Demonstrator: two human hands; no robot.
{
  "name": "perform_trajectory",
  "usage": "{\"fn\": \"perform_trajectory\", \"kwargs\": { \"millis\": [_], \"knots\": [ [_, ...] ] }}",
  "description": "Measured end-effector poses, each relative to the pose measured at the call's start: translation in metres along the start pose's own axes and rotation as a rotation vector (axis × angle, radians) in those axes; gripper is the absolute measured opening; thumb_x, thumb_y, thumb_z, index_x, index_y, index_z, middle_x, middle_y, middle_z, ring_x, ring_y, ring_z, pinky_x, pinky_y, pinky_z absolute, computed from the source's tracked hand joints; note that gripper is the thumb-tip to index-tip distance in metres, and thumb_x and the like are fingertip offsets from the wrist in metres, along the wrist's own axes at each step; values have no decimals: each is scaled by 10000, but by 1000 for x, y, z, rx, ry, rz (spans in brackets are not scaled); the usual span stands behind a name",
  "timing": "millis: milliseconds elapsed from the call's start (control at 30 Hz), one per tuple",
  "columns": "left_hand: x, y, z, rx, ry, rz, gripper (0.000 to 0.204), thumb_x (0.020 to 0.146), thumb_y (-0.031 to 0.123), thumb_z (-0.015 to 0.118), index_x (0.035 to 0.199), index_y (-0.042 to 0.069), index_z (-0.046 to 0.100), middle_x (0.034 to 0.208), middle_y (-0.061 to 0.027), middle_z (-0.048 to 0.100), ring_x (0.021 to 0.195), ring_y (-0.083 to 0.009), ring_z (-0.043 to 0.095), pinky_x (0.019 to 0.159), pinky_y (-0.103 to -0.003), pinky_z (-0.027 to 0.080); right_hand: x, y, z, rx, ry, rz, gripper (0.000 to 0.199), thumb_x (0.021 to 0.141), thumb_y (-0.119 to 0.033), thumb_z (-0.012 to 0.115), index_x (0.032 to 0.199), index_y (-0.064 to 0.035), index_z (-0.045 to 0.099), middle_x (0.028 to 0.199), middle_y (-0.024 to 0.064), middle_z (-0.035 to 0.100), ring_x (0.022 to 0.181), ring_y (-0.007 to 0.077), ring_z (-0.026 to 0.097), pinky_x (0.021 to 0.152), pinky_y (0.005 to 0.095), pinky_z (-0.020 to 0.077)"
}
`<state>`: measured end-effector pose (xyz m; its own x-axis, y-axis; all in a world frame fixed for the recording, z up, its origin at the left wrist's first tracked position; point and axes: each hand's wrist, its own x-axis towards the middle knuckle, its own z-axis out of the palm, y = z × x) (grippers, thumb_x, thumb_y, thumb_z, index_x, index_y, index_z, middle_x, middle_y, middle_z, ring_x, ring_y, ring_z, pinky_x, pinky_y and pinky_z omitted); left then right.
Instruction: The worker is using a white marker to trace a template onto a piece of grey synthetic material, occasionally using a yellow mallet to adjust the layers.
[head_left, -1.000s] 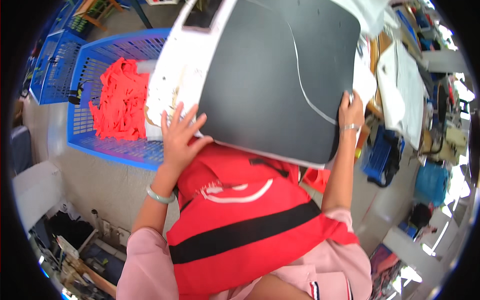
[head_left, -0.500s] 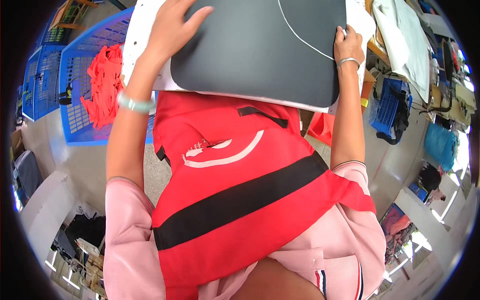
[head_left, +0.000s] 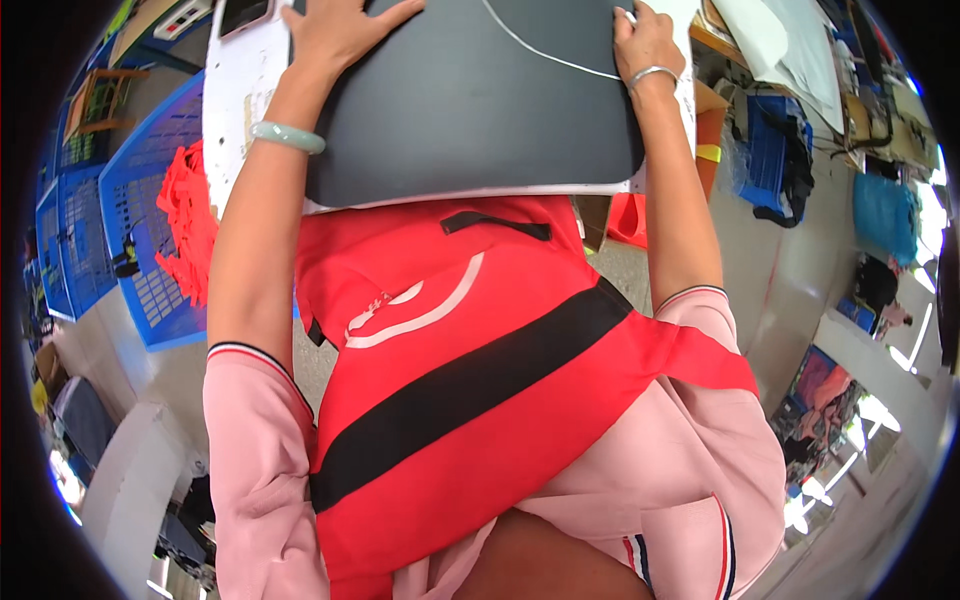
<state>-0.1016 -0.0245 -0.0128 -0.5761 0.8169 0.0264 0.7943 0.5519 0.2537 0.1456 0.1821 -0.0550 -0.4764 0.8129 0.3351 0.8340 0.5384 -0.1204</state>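
A dark grey panel (head_left: 480,130) with rounded near corners lies on the white table (head_left: 235,110). Flat on its left part rests my left hand (head_left: 345,30), thumb stretched out; the upper frame edge cuts off its other fingers. At the panel's right edge, my right hand (head_left: 650,45) is closed round a small white object (head_left: 630,17), mostly hidden by the fingers. A thin white cord or line (head_left: 540,52) curves across the panel from the far side to my right hand. Over my front and lap spreads a red apron (head_left: 440,400) with a black band.
A phone (head_left: 245,12) lies at the table's far left corner. Left of the table stands a blue plastic basket (head_left: 150,300) with red fabric strips (head_left: 185,220). Beyond my right arm are a cardboard box (head_left: 708,125) and a blue crate (head_left: 765,150) with dark cloth.
The view has shifted and turned, so panel and table sit farther left. My left hand has slid farther away over the panel. My right hand keeps its place at the panel's edge.
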Motion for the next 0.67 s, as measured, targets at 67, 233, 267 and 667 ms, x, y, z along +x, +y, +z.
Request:
{"fn": "perform_trajectory", "kwargs": {
  "millis": [67, 233, 267, 667],
  "knots": [
    [5, 0, 5, -40, 26, 11, 742, 767, 618, 609, 1361, 187, 496, 1490, -132, 337, 1393, -379, 225, 1087, -639, 121, 4, 7, 0, 17, -43, 28, 367, 905, -317, 498, 1161, -61, 562, 1056, 199, 565, 922, 391, 601, 784, 467, 492],
    [8, -39, 41, 118, 341, 167, 646, 773, 621, 614, 1313, 274, 541, 1447, -77, 415, 1367, -337, 299, 1022, -666, 207, 10, 5, -10, 205, -55, 73, 395, 895, -343, 414, 1191, -142, 582, 1175, 150, 591, 1040, 352, 582, 847, 445, 478],
    [7, -23, 40, 131, 303, 130, 614, 798, 579, 619, 1297, 224, 563, 1435, -95, 425, 1355, -342, 318, 1038, -626, 244, 16, 14, -19, 236, -18, 110, 402, 904, -352, 401, 1173, -128, 598, 1163, 158, 607, 1027, 359, 589, 843, 439, 481],
    [7, -24, 30, -20, 168, 60, 733, 739, 689, 581, 1342, 276, 516, 1484, -75, 357, 1428, -330, 152, 1074, -661, 76, 111, -218, 44, 1326, -400, -149, 383, 917, -335, 499, 1015, 13, 625, 803, 89, 668, 748, 156, 628, 708, 276, 485]
  ]
}}
